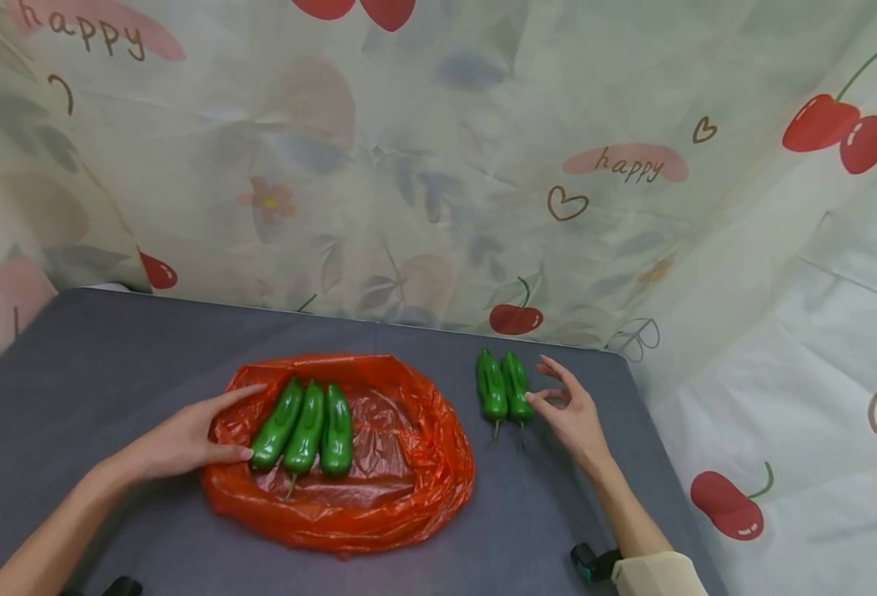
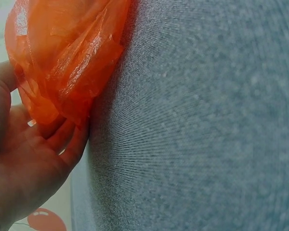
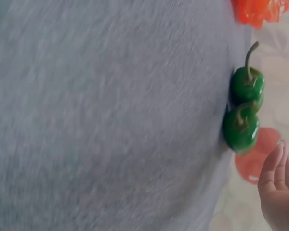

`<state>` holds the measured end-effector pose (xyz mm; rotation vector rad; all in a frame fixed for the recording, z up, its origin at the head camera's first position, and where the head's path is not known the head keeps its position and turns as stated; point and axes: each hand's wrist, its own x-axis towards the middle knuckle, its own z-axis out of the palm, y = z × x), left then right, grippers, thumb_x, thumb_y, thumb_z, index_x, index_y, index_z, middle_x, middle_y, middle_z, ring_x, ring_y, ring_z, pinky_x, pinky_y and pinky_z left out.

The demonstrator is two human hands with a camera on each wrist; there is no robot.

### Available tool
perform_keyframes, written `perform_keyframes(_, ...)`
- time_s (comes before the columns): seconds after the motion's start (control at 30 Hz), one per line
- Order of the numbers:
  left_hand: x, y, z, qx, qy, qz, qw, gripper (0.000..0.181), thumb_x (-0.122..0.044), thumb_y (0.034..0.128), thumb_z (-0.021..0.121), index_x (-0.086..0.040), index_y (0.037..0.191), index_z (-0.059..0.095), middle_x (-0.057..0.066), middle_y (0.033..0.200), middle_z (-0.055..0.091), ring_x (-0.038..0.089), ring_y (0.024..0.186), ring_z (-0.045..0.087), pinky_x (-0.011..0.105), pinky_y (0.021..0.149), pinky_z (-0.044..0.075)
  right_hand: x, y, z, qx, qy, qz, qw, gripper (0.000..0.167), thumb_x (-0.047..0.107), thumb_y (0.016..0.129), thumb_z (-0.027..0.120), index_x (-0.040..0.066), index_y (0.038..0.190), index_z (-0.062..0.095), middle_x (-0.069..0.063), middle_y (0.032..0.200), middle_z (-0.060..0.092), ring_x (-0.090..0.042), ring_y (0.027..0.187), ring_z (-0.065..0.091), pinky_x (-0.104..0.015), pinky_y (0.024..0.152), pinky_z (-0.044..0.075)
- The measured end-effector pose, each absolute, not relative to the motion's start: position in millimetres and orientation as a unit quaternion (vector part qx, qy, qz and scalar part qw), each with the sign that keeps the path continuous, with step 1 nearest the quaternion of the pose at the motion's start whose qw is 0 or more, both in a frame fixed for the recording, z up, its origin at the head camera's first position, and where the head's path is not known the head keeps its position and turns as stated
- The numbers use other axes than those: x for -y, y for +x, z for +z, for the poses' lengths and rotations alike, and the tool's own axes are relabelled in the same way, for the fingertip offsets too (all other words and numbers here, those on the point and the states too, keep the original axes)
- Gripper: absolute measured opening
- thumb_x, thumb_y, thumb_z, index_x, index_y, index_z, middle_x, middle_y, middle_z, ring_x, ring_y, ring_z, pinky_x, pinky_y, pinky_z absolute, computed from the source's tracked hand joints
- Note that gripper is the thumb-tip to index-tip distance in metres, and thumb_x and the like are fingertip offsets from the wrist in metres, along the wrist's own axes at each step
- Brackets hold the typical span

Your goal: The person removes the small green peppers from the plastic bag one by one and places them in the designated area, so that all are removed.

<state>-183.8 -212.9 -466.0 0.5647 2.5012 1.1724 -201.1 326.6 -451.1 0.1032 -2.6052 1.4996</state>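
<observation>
An orange-red plastic bag (image 1: 438, 488) lies spread on the table with its rim rolled outward. Three green peppers (image 1: 304, 430) lie side by side in its left half. My left hand (image 1: 185, 434) grips the bag's left rim, thumb close to the nearest pepper's lower end. From the left wrist view, the fingers (image 2: 72, 139) curl under the bag's edge (image 2: 72, 62). Right of the bag, two more green peppers (image 1: 492, 389) lie together, stems toward me. Just beside the outer one (image 3: 241, 127) is my right hand (image 1: 568, 414), its fingers bent and parted, holding nothing.
The grey table (image 1: 148, 356) has its far edge against a hanging cloth (image 1: 438, 165) printed with cherries and hearts. White cloth (image 1: 818, 372) hangs along the right side. A dark strap (image 1: 593, 563) is on the right wrist.
</observation>
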Motion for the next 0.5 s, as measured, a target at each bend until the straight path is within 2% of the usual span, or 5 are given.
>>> perform_keyframes(0.13,213,-185,-466,-0.877,0.193,0.410,0.162,0.088,-0.039,0.0848,0.079,-0.009,0.154,0.033,0.029,0.143,0.045,0.038,0.119,0.053,0.053,0.091,0.048,-317,-198,-446,0.850,0.053,0.521,0.066,0.061,0.014,0.092,0.072,0.016,0.148,0.047,-0.016,0.140,0.052,-0.017,0.096,0.063,-0.020,0.079,0.051)
perform_keyframes(0.33,214,-185,-466,-0.878,0.190,0.409,0.161,0.089,-0.042,0.0838,0.078,-0.010,0.154,0.034,0.029,0.143,0.044,0.041,0.120,0.051,0.056,0.092,0.047,-294,-189,-431,0.837,0.093,0.537,0.053,0.058,0.004,0.092,0.070,0.006,0.146,0.047,-0.022,0.137,0.052,-0.026,0.093,0.063,-0.024,0.076,0.053)
perform_keyframes(0.5,214,-184,-466,-0.875,0.189,0.415,0.164,0.089,-0.042,0.0841,0.078,-0.010,0.154,0.034,0.029,0.143,0.044,0.041,0.120,0.052,0.055,0.091,0.048,-273,-178,-415,0.828,0.133,0.542,0.048,0.055,-0.001,0.091,0.069,0.002,0.143,0.049,-0.024,0.134,0.054,-0.026,0.090,0.064,-0.026,0.073,0.053)
